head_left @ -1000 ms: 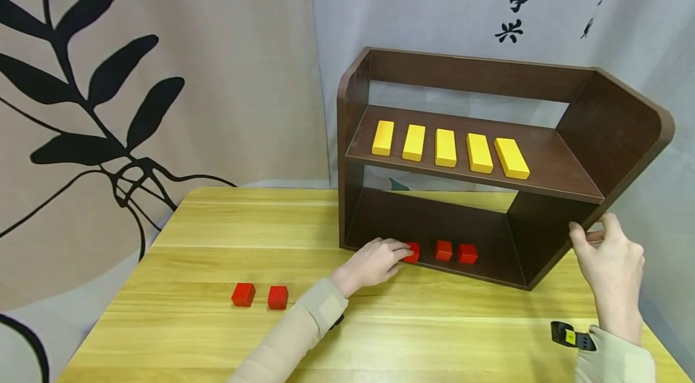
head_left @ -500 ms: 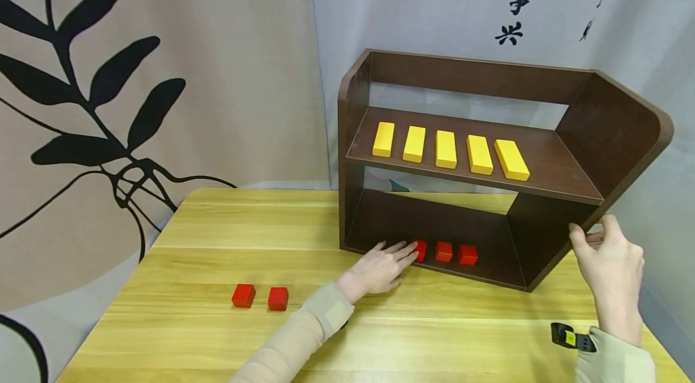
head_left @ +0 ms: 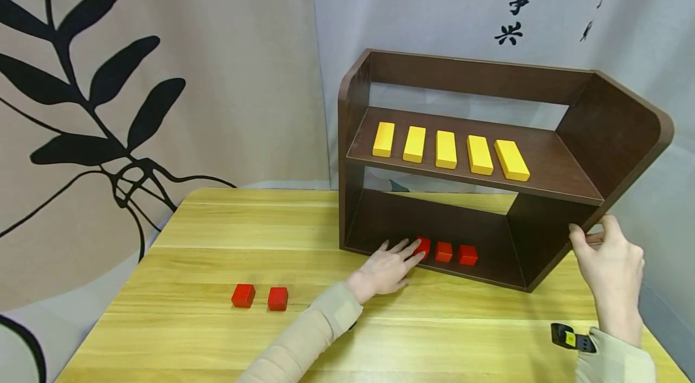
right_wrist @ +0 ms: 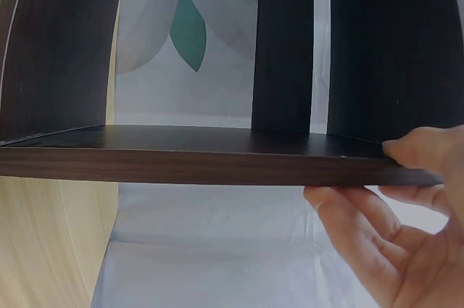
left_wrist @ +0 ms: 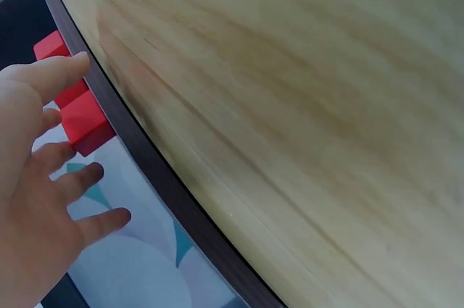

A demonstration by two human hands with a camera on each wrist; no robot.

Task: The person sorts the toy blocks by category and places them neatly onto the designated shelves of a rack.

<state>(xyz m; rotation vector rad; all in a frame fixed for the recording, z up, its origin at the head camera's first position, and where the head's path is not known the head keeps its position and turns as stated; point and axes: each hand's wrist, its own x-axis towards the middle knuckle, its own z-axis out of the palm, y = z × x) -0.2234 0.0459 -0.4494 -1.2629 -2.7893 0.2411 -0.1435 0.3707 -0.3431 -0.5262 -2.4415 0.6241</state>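
Note:
My left hand [head_left: 384, 271] reaches to the front edge of a dark brown two-tier shelf [head_left: 472, 187], its fingers spread and fairly straight. Its fingertips touch the leftmost red block [head_left: 423, 246] on the lower board and partly cover it. Two more red blocks, a middle one [head_left: 443, 252] and a right one [head_left: 467, 255], sit beside it in a row. In the left wrist view, the hand [left_wrist: 43, 170] has its fingers apart around a red block [left_wrist: 85, 125]. My right hand [head_left: 612, 268] grips the front edge of the shelf's right side panel, thumb inside and fingers outside.
Several yellow blocks [head_left: 446, 149] lie in a row on the upper board. Two red blocks, a left one [head_left: 243, 295] and a right one [head_left: 278, 298], rest on the wooden table [head_left: 179, 341] at left. Printed curtains [head_left: 260, 69] hang behind.
My left hand has moved slightly right, its fingers spreading from a closer bunch. The leftmost red block has shifted right, towards the other two. The right hand keeps its grip on the panel.

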